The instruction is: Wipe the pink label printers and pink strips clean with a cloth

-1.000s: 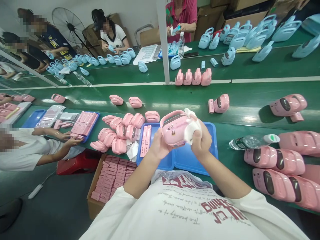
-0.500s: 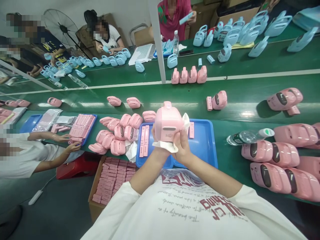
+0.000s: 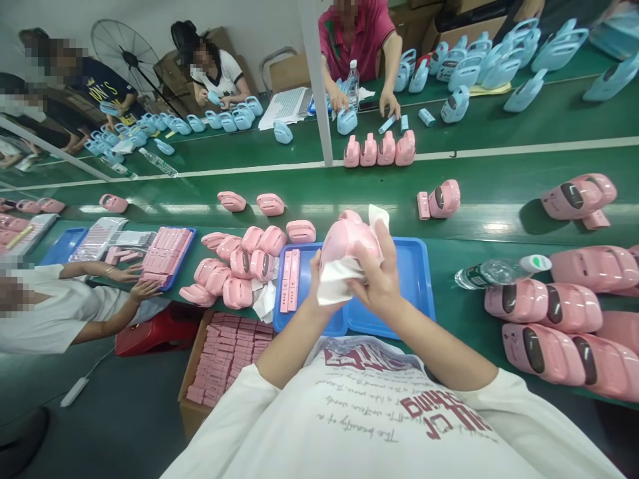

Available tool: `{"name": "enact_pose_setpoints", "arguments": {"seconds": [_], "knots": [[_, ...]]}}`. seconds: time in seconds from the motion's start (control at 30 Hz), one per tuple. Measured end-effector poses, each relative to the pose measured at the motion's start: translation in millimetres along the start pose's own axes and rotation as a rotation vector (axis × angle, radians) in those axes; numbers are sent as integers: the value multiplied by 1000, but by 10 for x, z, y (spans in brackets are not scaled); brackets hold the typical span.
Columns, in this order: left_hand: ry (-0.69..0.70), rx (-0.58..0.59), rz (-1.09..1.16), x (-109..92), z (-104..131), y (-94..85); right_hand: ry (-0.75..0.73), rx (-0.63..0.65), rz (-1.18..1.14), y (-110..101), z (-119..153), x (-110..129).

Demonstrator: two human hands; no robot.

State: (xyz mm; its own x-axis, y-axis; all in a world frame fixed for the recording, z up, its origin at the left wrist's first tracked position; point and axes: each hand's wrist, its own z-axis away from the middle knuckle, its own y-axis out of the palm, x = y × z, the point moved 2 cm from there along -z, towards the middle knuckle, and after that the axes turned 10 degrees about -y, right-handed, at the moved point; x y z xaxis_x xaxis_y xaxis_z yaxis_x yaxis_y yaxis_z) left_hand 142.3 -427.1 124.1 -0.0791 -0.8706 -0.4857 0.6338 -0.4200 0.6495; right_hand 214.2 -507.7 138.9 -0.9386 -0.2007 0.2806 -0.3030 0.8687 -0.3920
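Observation:
Between my two hands is a pink rounded plastic device with a handle on top (image 3: 344, 234), held above a blue tray (image 3: 417, 293). My left hand (image 3: 317, 283) is closed round its left side, the fingers mostly hidden behind it. My right hand (image 3: 377, 273) presses a white cloth or tissue (image 3: 339, 278) against the near side, with another white end sticking up behind the fingers. Slim pink bars (image 3: 289, 279) lie at the left of the tray. Several like pink devices (image 3: 251, 263) are grouped just left of it.
A water bottle (image 3: 499, 273) lies by stacked pink devices (image 3: 544, 332) on the right. A carton of pink bars (image 3: 227, 359) stands below the table edge. Co-workers sit at left and across the green bench (image 3: 239, 159), where blue devices (image 3: 464, 73) stand.
The pink device has been tilted and turned, and the white cloth now covers its near side. Across the bench, a co-worker's hands have come down to the blue parts.

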Motion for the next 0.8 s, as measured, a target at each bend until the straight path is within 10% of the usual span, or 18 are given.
{"name": "enact_pose_setpoints", "arguments": {"seconds": [0.17,0.33,0.6,0.8], "knots": [[45,-9,136,5,-69,-141,355,103,-250,-23,16,-283],[218,110,-301,-43,-139,-340,807,306,-589,-78,151,-615],[115,217,-1203,231,-815,-515,1002,762,-352,-483,507,-979],[2,-36,-1556,530,-1552,-630,1114,710,35,-762,790,-1258]]}}
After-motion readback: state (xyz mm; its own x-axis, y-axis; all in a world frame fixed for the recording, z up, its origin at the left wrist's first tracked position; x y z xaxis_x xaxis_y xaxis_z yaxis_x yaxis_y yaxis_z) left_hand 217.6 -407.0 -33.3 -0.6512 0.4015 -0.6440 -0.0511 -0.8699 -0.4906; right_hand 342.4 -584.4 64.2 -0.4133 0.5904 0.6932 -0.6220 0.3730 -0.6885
